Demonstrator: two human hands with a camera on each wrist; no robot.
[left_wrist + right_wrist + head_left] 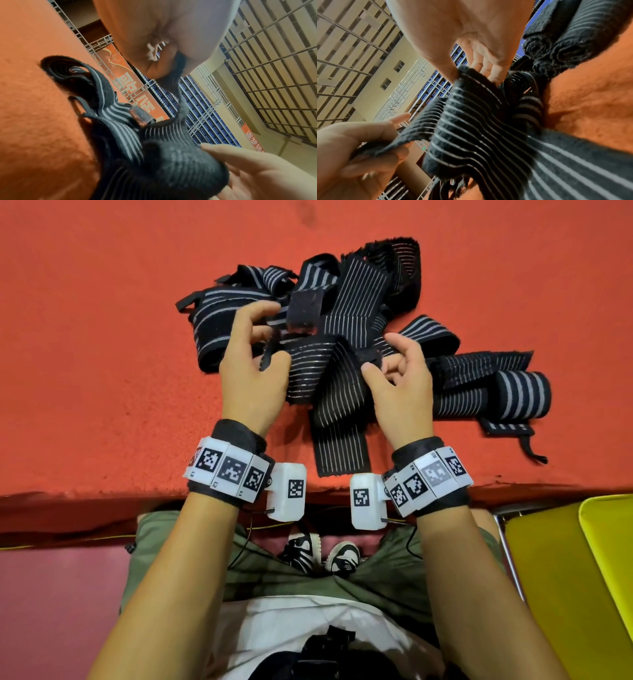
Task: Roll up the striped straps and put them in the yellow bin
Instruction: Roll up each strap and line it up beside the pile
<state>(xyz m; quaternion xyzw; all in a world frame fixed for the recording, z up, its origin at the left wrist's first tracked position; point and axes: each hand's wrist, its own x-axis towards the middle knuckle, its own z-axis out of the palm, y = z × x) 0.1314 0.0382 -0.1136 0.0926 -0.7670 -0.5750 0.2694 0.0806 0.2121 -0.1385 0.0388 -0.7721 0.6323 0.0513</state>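
While both hands (325,371) pinch it, one striped strap (322,371) stretches between them.

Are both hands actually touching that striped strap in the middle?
Touching. In the right wrist view, the right hand pinches the strap's top corner while the left hand grips its other edge. The head view agrees.

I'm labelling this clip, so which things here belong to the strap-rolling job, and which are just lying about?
Part of the job:
- striped straps piled on the red mat
- strap pinched by left hand and right hand
- yellow bin

Just there:
- wrist cameras
- sneakers
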